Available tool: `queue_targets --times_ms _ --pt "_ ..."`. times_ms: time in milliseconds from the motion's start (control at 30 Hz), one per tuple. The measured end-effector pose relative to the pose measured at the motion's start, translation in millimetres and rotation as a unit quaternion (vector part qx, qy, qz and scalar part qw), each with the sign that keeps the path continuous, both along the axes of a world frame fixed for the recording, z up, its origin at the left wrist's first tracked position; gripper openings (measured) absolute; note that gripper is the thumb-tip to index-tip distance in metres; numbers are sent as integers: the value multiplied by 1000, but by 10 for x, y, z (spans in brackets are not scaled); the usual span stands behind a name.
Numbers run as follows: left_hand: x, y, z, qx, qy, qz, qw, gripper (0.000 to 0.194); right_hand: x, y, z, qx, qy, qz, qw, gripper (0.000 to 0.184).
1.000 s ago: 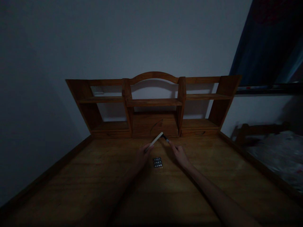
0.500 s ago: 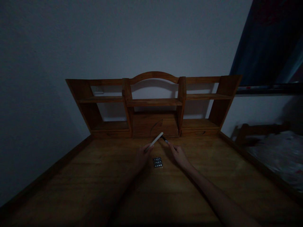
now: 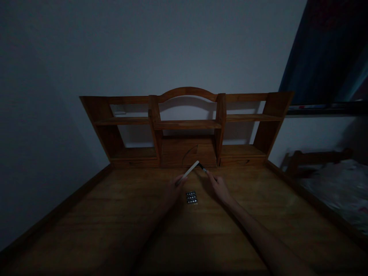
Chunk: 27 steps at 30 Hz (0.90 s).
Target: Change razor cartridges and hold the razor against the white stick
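My left hand (image 3: 173, 188) is closed around the lower end of a pale, flat stick (image 3: 190, 169) with a rounded tip, which slants up to the right. In my right hand (image 3: 219, 186) is a slim dark tool (image 3: 202, 167) with a light band, pointing up to the left; it is too dim to name its kind. The two tips meet or overlap above the far part of the desk. Between my wrists, three short dark strips (image 3: 191, 197) with pale marks lie stacked in rows on the wood.
The wooden desk (image 3: 184, 245) has raised side edges. A wooden shelf unit (image 3: 188, 124) stands along its back, against the wall. To the right are a dark curtain (image 3: 324, 57) and a bed frame (image 3: 319, 156) with pale, crumpled covering (image 3: 339, 188). The light is dim.
My right hand and the dark tool have shifted slightly to the right. The pale stick's tip has moved very little. The dark strips look the same.
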<state>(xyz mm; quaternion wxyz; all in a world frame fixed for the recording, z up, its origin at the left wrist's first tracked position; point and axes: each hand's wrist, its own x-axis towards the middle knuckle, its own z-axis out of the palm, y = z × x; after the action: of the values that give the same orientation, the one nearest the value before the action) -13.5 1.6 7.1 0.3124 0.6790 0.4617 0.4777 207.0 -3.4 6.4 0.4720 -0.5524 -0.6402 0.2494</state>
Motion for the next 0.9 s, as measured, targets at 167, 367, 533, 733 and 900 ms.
queue_targets --times_ms 167,367,533,733,900 --pt "-2 12 -18 2 1 8 1000 42 -8 -7 -2 -9 2 8 1000 62" --pt "-3 4 -4 0 0 0 1000 41 -5 19 -28 -17 21 -11 1000 59" --pt "-11 3 -17 -6 3 -3 1000 43 -5 28 -40 -25 37 20 999 58" --pt "-9 22 -42 0 5 5 1000 42 -4 70 -95 -52 96 26 994 57" --pt "-11 20 -29 -2 5 1 1000 41 -17 87 -141 -103 150 64 981 57"
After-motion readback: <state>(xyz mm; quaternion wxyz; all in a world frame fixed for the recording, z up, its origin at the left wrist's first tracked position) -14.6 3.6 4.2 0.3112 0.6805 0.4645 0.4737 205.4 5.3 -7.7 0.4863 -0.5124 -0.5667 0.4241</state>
